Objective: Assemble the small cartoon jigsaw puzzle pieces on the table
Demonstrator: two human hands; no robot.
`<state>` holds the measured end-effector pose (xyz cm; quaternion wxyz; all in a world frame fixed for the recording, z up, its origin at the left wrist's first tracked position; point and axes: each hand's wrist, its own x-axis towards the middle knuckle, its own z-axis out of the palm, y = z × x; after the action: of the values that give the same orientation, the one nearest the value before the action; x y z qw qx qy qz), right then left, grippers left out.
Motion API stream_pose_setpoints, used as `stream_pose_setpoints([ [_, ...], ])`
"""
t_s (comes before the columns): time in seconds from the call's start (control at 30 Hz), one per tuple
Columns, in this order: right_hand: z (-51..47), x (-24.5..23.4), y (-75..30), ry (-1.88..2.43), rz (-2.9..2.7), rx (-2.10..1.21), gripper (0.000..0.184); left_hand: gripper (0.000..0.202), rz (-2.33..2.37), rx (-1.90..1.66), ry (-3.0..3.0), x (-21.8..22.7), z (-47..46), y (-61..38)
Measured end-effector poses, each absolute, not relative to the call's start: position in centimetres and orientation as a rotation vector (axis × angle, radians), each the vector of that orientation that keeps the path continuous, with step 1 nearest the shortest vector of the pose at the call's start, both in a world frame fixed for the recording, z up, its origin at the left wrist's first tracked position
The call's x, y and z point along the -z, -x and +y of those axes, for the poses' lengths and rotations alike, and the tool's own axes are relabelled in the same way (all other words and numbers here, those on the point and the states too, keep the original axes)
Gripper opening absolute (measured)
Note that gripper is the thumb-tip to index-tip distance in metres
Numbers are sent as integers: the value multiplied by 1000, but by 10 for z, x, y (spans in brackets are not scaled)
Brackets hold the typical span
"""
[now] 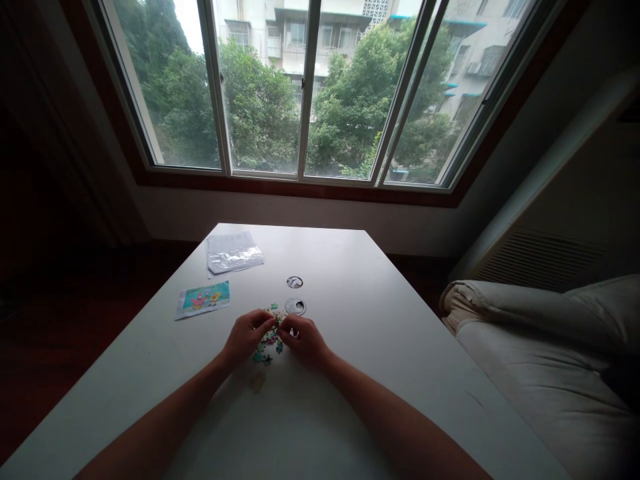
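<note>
A small pile of colourful jigsaw pieces [273,348], mostly green, teal and yellow, lies on the white table [380,373]. My left hand [249,335] is at the pile's left side, thumb and forefinger pinched on a tiny jigsaw piece. Close against it from the right, my right hand [305,340] also pinches at a jigsaw piece, its fingertips nearly meeting the left ones. The fingers hide most of what they hold. Just beyond the hands lies a round tin lid [295,306], and behind that a smaller round disc [295,283] with a dark and white surface.
A cartoon picture sheet [204,299] lies to the left. Farther back is a clear plastic sleeve with paper [234,252]. A pale sofa [540,360] stands beyond the table's right edge. The window [300,93] is ahead.
</note>
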<state>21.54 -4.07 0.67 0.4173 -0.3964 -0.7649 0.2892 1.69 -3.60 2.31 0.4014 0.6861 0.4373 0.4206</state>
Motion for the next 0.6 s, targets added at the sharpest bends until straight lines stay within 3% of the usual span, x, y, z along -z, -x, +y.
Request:
stream_pose_setpoints([
  [0.6,-35,0,-217,1169,-1970,-535,16,26,1027,-970,-1798,-15,-31,-13],
])
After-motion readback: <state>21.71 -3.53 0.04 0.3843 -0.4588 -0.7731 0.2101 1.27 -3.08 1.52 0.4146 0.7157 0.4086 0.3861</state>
